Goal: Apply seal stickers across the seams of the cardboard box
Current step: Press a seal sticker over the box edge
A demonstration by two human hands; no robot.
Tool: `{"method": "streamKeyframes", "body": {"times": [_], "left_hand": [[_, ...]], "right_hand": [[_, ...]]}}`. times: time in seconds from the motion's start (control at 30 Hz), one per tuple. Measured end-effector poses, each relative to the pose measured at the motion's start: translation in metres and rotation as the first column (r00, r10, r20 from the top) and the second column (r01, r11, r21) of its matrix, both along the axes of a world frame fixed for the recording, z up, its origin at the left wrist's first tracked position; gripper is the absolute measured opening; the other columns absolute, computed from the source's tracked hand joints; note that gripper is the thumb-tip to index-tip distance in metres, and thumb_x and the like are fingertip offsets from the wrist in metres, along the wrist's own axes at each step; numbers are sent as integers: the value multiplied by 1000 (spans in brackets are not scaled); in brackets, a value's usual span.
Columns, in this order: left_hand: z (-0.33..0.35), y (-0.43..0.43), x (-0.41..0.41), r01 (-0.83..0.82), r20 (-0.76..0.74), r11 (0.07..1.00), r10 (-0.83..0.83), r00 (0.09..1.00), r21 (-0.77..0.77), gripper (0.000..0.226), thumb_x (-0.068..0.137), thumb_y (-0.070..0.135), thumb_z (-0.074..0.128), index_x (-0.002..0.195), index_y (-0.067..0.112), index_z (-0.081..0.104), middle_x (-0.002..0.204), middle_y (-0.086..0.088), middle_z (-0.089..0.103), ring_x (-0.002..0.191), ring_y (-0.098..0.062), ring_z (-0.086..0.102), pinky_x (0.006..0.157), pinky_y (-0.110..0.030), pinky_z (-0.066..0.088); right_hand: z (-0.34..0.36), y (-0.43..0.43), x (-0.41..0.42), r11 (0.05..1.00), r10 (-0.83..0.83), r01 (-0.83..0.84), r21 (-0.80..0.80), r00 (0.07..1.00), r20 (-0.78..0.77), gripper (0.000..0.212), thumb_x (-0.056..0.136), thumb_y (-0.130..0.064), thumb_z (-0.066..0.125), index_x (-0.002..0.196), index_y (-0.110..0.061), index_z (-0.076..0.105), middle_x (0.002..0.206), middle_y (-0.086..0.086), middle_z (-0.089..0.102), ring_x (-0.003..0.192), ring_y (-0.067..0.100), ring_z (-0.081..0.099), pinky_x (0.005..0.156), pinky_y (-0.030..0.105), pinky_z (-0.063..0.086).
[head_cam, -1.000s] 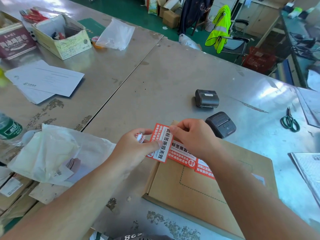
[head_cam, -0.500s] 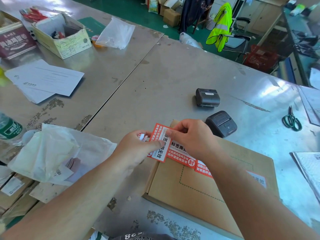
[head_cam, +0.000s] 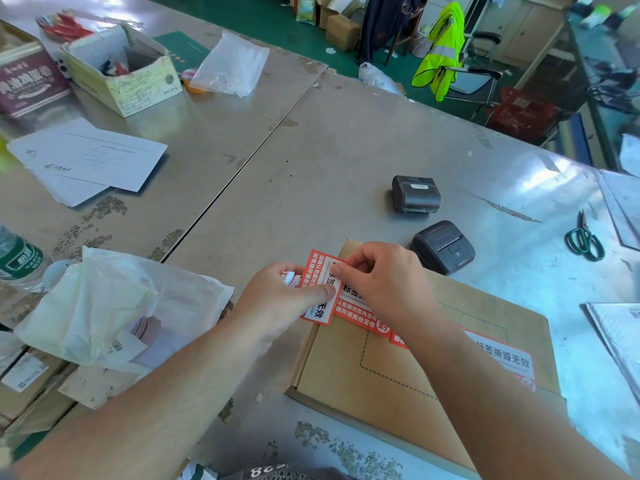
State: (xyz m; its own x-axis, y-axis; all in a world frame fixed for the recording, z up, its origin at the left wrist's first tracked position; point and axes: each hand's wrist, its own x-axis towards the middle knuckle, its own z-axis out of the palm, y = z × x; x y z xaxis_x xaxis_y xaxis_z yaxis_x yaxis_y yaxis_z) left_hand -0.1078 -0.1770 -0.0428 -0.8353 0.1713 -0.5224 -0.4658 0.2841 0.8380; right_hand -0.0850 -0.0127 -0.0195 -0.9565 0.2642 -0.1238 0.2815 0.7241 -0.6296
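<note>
Head view: orange-and-white rectangular paper seal sticker [head_cam: 318, 310] being pinched two-handed.
Fingers of the left hand [head_cam: 277, 299] and right hand [head_cam: 384, 282] are gripping it over the edge of the flat brown cardboard box [head_cam: 346, 375] just below them; uneven pulling risks creasing it or landing it off the seam.

— What's carrying it all?

— A steel table [head_cam: 311, 161], two sheets meeting at a seam. My cardboard box [head_cam: 398, 393] lies flat on it, nearest me.

— And round the box?

— At twelve o'clock sit two black devices: the near printer [head_cam: 443, 247] just beside the box's far edge, the far printer [head_cam: 415, 194] beyond it. Green-handled scissors [head_cam: 585, 239] lie at two. A crumpled white bag [head_cam: 104, 303] is at nine, a bottle [head_cam: 19, 259] past it. White papers [head_cam: 93, 157] lie at ten. Toward eleven are an open carton [head_cam: 128, 74] and a clear plastic bag [head_cam: 232, 65].
</note>
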Motion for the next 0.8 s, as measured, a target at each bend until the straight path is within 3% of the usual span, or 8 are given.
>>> {"method": "streamKeyframes", "body": {"times": [0.17, 0.27, 0.33, 0.5, 0.6, 0.7, 0.8], "left_hand": [[-2, 0, 1, 54, -66, 997, -58, 996, -52, 39, 69, 35, 86, 101, 24, 67, 85, 2, 75, 52, 4, 63, 42, -10, 40], [-5, -1, 1, 53, -71, 997, -57, 996, -52, 42, 66, 38, 88, 101, 25, 67, 90, 4, 76, 75, -7, 73, 66, -25, 57], [-6, -2, 1, 50, -69, 998, -53, 996, -47, 42, 66, 37, 88, 101, 24, 67, 90, 5, 76, 78, -10, 74, 77, -32, 60], [-5, -1, 5, 24, -94, 999, -28, 995, -39, 41, 67, 35, 88, 101, 25, 66, 89, 6, 75, 76, -7, 73, 71, -24, 57], [-5, 0, 6, 10, -97, 999, -14, 995, -43, 41, 68, 34, 87, 102, 26, 65, 90, 8, 74, 76, -6, 72, 67, -20, 53], [-7, -1, 7, 12, -89, 1000, -14, 996, -29, 45, 68, 35, 87, 105, 25, 64, 92, 7, 74, 79, -7, 72, 71, -22, 55], [-10, -1, 7, 13, -81, 999, -16, 997, -29, 48, 67, 38, 87, 107, 25, 64, 94, 7, 74, 81, -8, 72, 78, -27, 58]], "right_hand": [[-1, 0, 0, 1000, -17, 17, -15, 1000, -9, 22, 82, -42, 80, 67, -33, 67, 60, -18, 62, 54, -8, 58, 49, 9, 42], [-1, -1, 0, 999, -36, 36, -33, 999, -7, 23, 82, -41, 80, 66, -34, 66, 59, -18, 62, 55, -13, 58, 48, 7, 42], [-2, -1, 0, 998, -52, 51, -42, 999, -6, 23, 81, -42, 81, 65, -33, 67, 59, -18, 63, 54, -12, 58, 48, 8, 43], [-4, -4, 4, 996, -81, 78, -52, 996, -43, 20, 81, -40, 81, 67, -31, 69, 60, -15, 65, 53, -2, 60, 50, 15, 46], [-4, -6, 6, 992, -107, 103, -70, 992, -63, 17, 79, -39, 83, 82, -32, 68, 65, -11, 66, 58, 1, 61, 53, 16, 46], [-2, -3, 3, 987, -146, 142, -77, 988, -56, 41, 76, -43, 85, 101, -31, 55, 73, -7, 65, 63, -1, 60, 52, 10, 44], [1, -2, -2, 988, -150, 149, -46, 989, -18, 45, 76, -46, 84, 106, -28, 55, 77, -6, 66, 66, 2, 64, 54, 15, 46]]}}
